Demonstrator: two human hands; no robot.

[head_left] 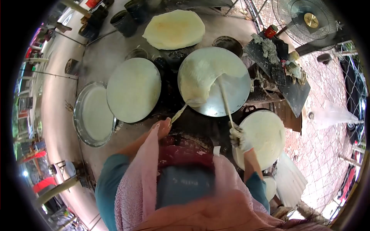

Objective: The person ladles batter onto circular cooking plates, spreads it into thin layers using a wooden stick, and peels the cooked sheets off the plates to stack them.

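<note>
A round metal griddle [221,104] lies ahead of me, with pale batter [194,73] spread over its left and upper part. Bare metal shows at the lower right. My left hand [165,126] is closed around the pale handle of a tool [179,114] whose head meets the batter at the griddle's near left edge; its exact kind is unclear. In a stained glove, my right hand [238,136] grips a long pale stick [225,98], which reaches across the griddle to the batter's edge.
Left of the griddle is another round surface covered in pale batter [133,90], beside a metal basin [77,119] of white liquid. A large pale sheet [175,29] lies beyond. At right are a pale round stack [266,134], a dark board [295,90] and a fan [308,21].
</note>
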